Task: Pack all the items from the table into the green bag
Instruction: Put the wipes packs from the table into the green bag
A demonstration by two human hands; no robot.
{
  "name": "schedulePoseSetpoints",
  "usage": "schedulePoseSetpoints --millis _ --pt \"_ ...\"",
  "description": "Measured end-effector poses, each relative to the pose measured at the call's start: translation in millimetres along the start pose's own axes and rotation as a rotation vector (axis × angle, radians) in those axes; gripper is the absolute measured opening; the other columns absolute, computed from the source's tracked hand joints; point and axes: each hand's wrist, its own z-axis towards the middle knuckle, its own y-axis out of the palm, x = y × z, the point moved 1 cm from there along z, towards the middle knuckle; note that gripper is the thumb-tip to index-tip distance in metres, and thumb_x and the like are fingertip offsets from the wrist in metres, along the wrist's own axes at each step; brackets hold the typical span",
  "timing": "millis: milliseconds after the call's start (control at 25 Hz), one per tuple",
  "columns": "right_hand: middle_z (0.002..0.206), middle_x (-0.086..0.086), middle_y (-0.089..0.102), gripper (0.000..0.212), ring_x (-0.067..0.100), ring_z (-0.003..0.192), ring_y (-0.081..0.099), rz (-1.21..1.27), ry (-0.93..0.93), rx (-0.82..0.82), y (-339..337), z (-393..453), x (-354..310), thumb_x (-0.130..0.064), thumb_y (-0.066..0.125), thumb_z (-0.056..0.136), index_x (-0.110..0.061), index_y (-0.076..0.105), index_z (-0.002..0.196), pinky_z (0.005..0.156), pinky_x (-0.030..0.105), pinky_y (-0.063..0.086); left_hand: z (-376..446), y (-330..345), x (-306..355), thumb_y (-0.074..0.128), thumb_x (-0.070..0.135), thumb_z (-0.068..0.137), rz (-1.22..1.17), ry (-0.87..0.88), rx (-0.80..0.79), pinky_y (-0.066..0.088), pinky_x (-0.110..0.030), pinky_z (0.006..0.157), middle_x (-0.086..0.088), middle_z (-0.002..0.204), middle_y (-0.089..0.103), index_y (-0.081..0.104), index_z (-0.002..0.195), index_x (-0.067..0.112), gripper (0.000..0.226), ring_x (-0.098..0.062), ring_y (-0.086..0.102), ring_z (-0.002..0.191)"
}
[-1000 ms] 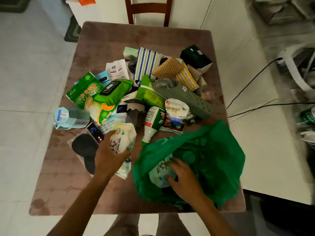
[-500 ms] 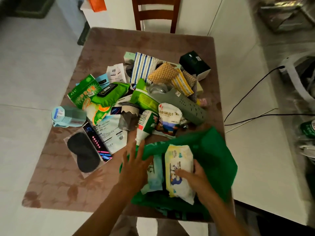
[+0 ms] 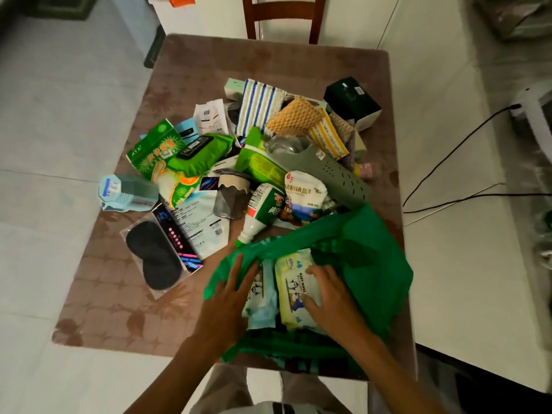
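Note:
The green bag (image 3: 373, 264) lies open at the table's near right edge. Two wipes packs are in its mouth: a yellow-white one (image 3: 294, 282) and a bluish one (image 3: 261, 297) to its left. My right hand (image 3: 328, 297) grips the yellow-white pack. My left hand (image 3: 230, 297) rests flat with spread fingers on the bag's left rim, touching the bluish pack. Beyond the bag lies a heap of items: a salt bag (image 3: 303, 195), a green-labelled bottle (image 3: 260, 213), a grey clog (image 3: 325, 171), a sleep mask pack (image 3: 158, 255).
The brown table (image 3: 119, 294) carries more of the pile: green wipes (image 3: 200, 156), a striped cloth (image 3: 260, 106), a dark box (image 3: 351, 100), a light blue box (image 3: 125, 192). A wooden chair (image 3: 283, 19) stands at the far side. Black cables (image 3: 448, 162) cross the floor on the right.
The yellow-white wipes pack went from my left hand on the table to my right hand in the bag's mouth. My left hand let go and moved to the bag's left rim.

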Motion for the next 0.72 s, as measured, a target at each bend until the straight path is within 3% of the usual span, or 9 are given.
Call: schedulePoseSetpoints --millis 40,120,160,240,360,480,560,640,720 --pt "0.13 0.003 0.043 0.051 0.021 0.113 0.047 -0.174 0.012 -0.147 -8.9 -12.0 5.3 -0.028 0.061 0.088 -0.023 0.039 0.134 0.092 0.031 0.044 -2.9 0.4 -0.6 0.077 0.03 0.07 0.019 -0.033 -0.012 0.052 -0.041 0.092 -0.002 0.157 -0.022 -0.017 0.146 0.037 0.121 -0.033 0.03 0.135" --pt "0.133 0.009 0.047 0.053 0.027 0.112 0.052 -0.534 0.151 -0.447 -25.0 -42.6 16.2 -0.03 0.055 0.09 -0.022 0.035 0.138 0.085 0.032 0.047 0.7 -2.5 6.4 0.086 0.028 0.053 0.129 0.006 0.103 0.039 -0.055 0.102 -0.013 0.159 0.004 0.01 0.151 0.028 0.123 -0.039 0.029 0.134" --pt "0.129 0.01 0.053 0.045 0.025 0.107 0.057 -0.62 0.16 -0.457 -35.9 -51.6 13.9 -0.032 0.053 0.091 -0.019 0.043 0.133 0.076 0.028 0.048 4.1 -3.8 15.0 0.086 0.027 0.047 0.192 0.085 0.153 0.027 -0.06 0.106 -0.017 0.156 0.018 0.025 0.148 0.024 0.117 -0.04 0.025 0.136" --pt "0.109 0.003 0.066 0.028 0.018 0.091 0.063 -0.486 0.154 -0.248 -58.2 -31.0 -12.7 -0.035 0.054 0.092 -0.019 0.057 0.115 0.06 0.024 0.043 9.9 0.2 37.0 0.081 0.035 0.052 0.296 0.356 0.168 0.015 -0.064 0.106 -0.014 0.152 0.032 0.039 0.14 0.028 0.098 -0.036 0.02 0.14" --pt "0.119 -0.004 0.061 0.039 0.013 0.101 0.059 0.049 -0.008 0.201 -78.6 51.3 -56.6 -0.028 0.062 0.089 -0.025 0.05 0.126 0.077 0.028 0.053 15.6 15.9 58.0 0.064 0.055 0.073 0.416 0.52 -0.056 0.01 -0.074 0.106 -0.007 0.151 0.038 0.038 0.138 0.035 0.073 -0.035 0.033 0.138" --pt "0.131 0.01 0.051 0.058 0.029 0.113 0.054 -0.006 0.147 0.283 -67.0 143.4 -65.3 -0.026 0.07 0.082 -0.016 0.041 0.131 0.085 0.043 0.052 29.8 27.7 53.9 0.04 0.055 0.092 0.433 0.439 -0.181 -0.013 -0.074 0.102 -0.006 0.161 0.002 0.006 0.148 0.041 0.067 -0.042 0.002 0.144" --pt "0.131 0.015 0.046 0.059 0.036 0.113 0.053 -0.06 0.35 0.308 -56.5 176.9 -61.1 -0.025 0.075 0.078 -0.01 0.042 0.125 0.083 0.044 0.049 30.2 34.2 53.0 0.039 0.052 0.094 0.455 0.413 -0.205 -0.011 -0.075 0.102 -0.005 0.159 -0.016 -0.007 0.147 0.043 0.071 -0.044 -0.014 0.142" --pt "0.133 0.016 0.046 0.06 0.039 0.114 0.053 0.118 0.508 0.405 -54.5 185.2 -55.3 -0.023 0.076 0.076 -0.008 0.044 0.124 0.085 0.046 0.05 26.6 39.7 52.0 0.046 0.048 0.092 0.442 0.451 -0.145 -0.008 -0.078 0.101 -0.007 0.16 -0.01 -0.003 0.147 0.042 0.074 -0.049 -0.007 0.141" --pt "0.129 0.016 0.049 0.052 0.039 0.113 0.053 0.158 0.57 0.427 -51.1 183.5 -46.8 -0.024 0.075 0.075 -0.009 0.052 0.118 0.087 0.047 0.052 29.1 47.0 48.2 0.057 0.057 0.081 0.438 0.436 -0.168 0.0 -0.079 0.098 -0.011 0.158 0.016 0.016 0.145 0.042 0.077 -0.053 0.02 0.137"
